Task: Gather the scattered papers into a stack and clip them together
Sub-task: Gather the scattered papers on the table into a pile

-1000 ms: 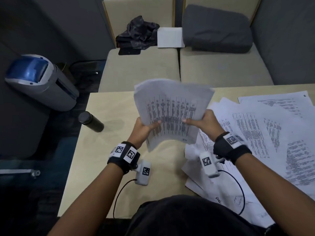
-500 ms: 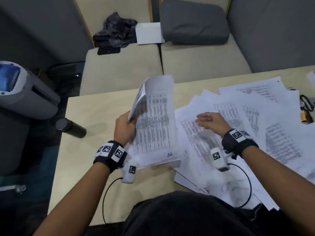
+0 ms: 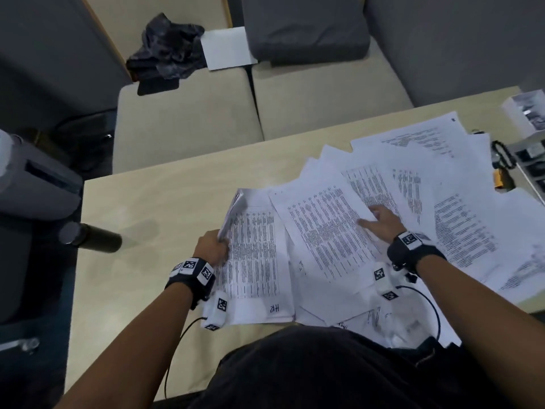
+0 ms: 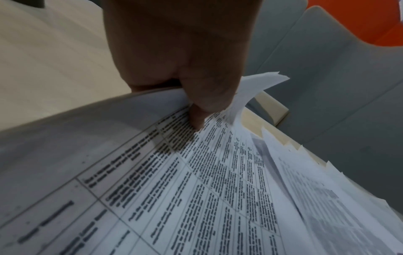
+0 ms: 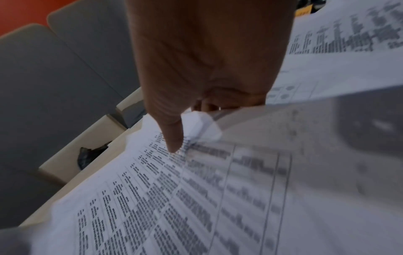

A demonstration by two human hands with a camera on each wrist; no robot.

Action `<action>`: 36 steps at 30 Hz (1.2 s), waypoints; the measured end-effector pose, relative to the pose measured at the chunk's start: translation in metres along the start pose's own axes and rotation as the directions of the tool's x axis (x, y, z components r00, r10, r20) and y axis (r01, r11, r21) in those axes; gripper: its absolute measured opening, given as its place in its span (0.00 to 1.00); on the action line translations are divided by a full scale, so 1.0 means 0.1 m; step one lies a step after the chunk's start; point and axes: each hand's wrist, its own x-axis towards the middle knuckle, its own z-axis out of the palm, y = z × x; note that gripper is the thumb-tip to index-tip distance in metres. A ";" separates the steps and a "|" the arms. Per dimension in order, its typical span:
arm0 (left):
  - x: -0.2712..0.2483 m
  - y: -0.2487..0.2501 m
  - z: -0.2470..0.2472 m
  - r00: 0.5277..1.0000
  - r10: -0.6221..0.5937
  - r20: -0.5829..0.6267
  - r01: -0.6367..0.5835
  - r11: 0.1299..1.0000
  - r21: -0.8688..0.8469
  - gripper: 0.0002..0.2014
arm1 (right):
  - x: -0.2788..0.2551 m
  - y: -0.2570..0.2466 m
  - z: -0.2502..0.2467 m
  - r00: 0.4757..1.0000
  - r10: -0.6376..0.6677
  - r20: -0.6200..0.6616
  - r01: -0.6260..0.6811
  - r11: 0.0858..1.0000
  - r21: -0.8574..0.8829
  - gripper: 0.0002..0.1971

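A stack of printed papers (image 3: 253,255) lies low over the beige table (image 3: 165,202), its left edge curled up. My left hand (image 3: 213,249) grips that edge, thumb on top (image 4: 200,112) and fingers under the stack (image 4: 196,189). To the right, my right hand (image 3: 380,222) pinches the edge of a loose printed sheet (image 3: 321,234). In the right wrist view the thumb (image 5: 172,134) presses on this sheet (image 5: 152,198) and the fingers are below it. Several more scattered sheets (image 3: 460,208) overlap across the table's right half.
A black bottle (image 3: 91,239) lies at the table's left edge. A small black-and-yellow item (image 3: 502,172) and white boxes (image 3: 528,113) sit at the far right. Beige seats (image 3: 188,119) with a grey cushion (image 3: 306,28) and a dark cloth (image 3: 168,51) stand behind the table.
Both hands held the stack upright; the right hand let go and moved right onto a loose sheet. The left hand lowered the stack towards the table. The view swung right.
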 end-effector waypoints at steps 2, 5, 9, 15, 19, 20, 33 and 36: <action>0.02 0.04 0.03 1.000 -0.010 0.009 0.010 0.999 0.034 0.08 | 0.00 -0.07 0.11 0.996 -0.016 0.091 0.021 0.998 -0.061 0.28; 0.03 0.04 0.06 0.999 -0.037 0.016 0.037 0.999 0.009 0.08 | 0.05 -0.10 0.18 0.981 -0.060 0.187 0.079 0.992 -0.097 0.23; 0.03 -0.02 0.02 0.996 -0.089 0.006 0.089 0.996 -0.028 0.13 | 0.07 -0.24 -0.01 0.986 -0.147 0.082 0.136 0.983 0.124 0.16; 0.03 -0.23 -0.05 0.988 -0.144 0.053 0.151 0.968 -0.199 0.16 | -0.16 -0.52 -0.02 0.979 -0.201 -0.005 0.185 0.891 0.415 0.15; -0.09 -0.26 -0.05 0.979 -0.173 0.104 0.201 0.877 -0.437 0.09 | -0.29 -0.57 0.57 0.970 -0.191 0.153 0.126 0.925 0.358 0.20; -0.12 -0.28 -0.06 0.977 -0.165 0.133 0.210 0.836 -0.508 0.16 | -0.30 -0.59 0.75 0.961 -0.188 0.203 0.124 0.948 0.294 0.21; -0.05 -0.23 0.17 0.968 -0.086 0.234 0.201 0.824 -0.530 0.18 | -0.31 -0.51 0.89 0.804 -0.154 0.575 0.291 0.944 -0.154 0.31; -0.06 -0.12 0.23 0.976 -0.100 0.194 0.164 0.923 -0.349 0.14 | -0.20 -0.31 0.46 0.895 -0.099 0.434 0.136 0.989 -0.055 0.22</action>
